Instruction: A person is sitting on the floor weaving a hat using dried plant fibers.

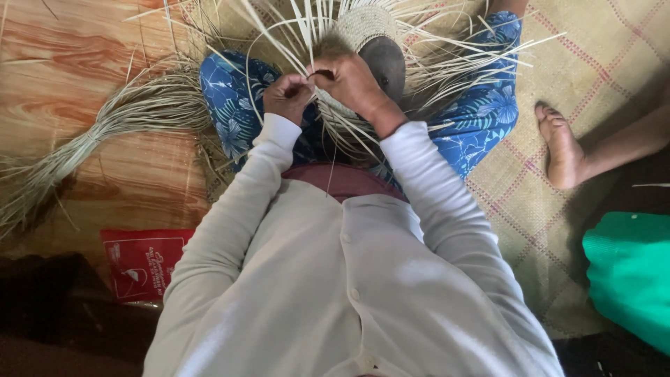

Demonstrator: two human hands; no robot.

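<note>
Head view, looking down at lap. Both hands at 12 o'clock of frame, close together over a half-woven straw piece (363, 28) propped on a dark rounded form (387, 63) between the knees. Left hand (287, 96) pinched shut on thin pale strands (279, 52); right hand (349, 82) curled over the weave edge, fingers closed on strands too, touching left hand or nearly so. Loose strand ends fanning out in all directions from the weave.

Step in hand, by the look: interlacing strands at the edge of the woven part, mid-way, much unwoven length left. Next move likely calls for tight pinch on one strand, tuck under neighbour, steady tension.

At 9 o'clock, bundle of raw straw (105, 132) on wood-look floor (56, 63). At 8 o'clock, red packet (143, 262). At 3 o'clock, another person's bare foot (558, 146) on checked woven mat (600, 63); green cloth (628, 272) at 4 o'clock.

Hidden: fingertips buried in strands, exact grip unclear. Weave top cut off by frame edge; its shape hard to tell.
</note>
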